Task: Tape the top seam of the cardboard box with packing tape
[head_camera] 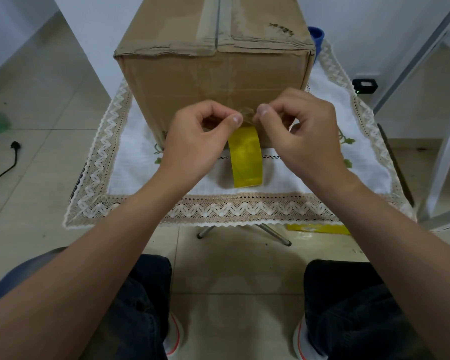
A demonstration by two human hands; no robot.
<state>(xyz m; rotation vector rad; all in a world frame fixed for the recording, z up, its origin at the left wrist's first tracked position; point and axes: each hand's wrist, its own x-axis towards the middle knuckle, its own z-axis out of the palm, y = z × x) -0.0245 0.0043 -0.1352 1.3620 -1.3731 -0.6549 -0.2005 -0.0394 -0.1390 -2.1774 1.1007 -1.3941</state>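
Both bare forearms reach forward from the lower corners of the view and converge toward the middle. The left hand [198,144] and right hand [300,137] sit side by side, fingers curled. Each pinches the top end of the yellow tape strip [246,157] between thumb and forefinger, thumb tips close together.

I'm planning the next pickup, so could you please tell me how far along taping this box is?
Done: the cardboard box sits with its flaps closed. In hand: the left hand and right hand pinch the end of the yellow tape before the box's near face. Left: the top seam shows no yellow tape yet, so the taping itself remains.
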